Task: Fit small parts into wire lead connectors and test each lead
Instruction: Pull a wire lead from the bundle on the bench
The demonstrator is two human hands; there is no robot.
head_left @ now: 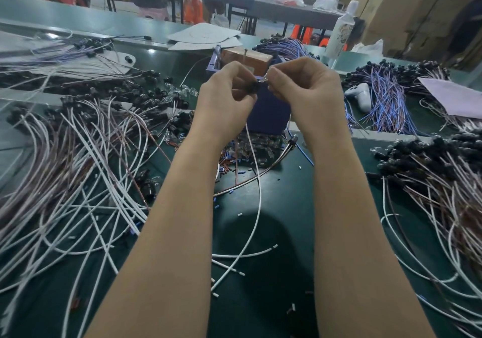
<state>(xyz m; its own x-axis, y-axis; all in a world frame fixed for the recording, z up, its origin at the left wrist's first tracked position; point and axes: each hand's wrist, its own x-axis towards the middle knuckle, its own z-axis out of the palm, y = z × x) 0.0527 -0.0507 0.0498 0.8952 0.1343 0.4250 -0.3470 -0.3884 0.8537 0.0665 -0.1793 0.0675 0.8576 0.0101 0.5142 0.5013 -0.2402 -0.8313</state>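
My left hand (225, 100) holds a black connector (254, 87) at the end of a wire lead, raised above the green table. The lead's white wire (257, 181) hangs down from that hand to the table. My right hand (305, 87) pinches a small clear part (264, 78) right against the connector's open end. Both hands meet in front of a blue box (268, 113) with a wooden block (247, 57) on top. Whether the clear part is seated in the connector is hidden by my fingers.
Piles of white and brown leads with black connectors lie at the left (78, 155) and right (430, 176). Blue-wired leads (386, 97) lie at the back right beside a white handheld device (361, 95). Loose clear parts (180, 93) and small coloured bits (229, 160) lie near the box. A white bottle (341, 29) stands behind.
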